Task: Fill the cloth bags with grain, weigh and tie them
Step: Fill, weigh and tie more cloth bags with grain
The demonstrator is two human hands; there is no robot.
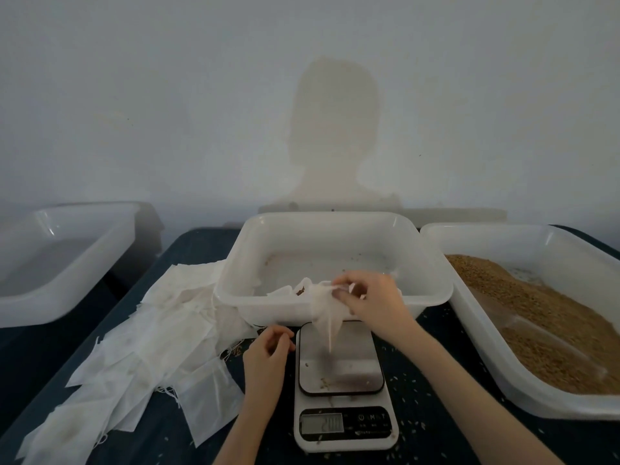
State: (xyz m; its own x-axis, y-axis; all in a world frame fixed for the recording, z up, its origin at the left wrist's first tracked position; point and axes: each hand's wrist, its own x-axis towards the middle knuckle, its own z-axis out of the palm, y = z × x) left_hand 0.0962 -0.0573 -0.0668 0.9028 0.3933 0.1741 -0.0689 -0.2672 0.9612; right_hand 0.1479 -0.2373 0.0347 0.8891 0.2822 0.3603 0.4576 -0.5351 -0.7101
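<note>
While the right hand (367,298) pinches the mouth of a limp cloth bag (327,312) above the scale (342,384), the left hand (266,352) hangs loosely curled, holding nothing, just left of the platform. Middle tub (432,280) behind; grain (550,317) in right tub (496,360); spare bags (154,347) heaped left.

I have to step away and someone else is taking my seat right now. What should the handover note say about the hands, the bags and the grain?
Right hand: pinches a limp cloth bag above the scale.
Left hand: holds nothing, fingers loosely curled beside the scale.
Empty bags piled on the left; grain in the right tub; middle tub nearly bare.
Done: no tied bag in view.
Left: fill, weigh and tie.
</note>
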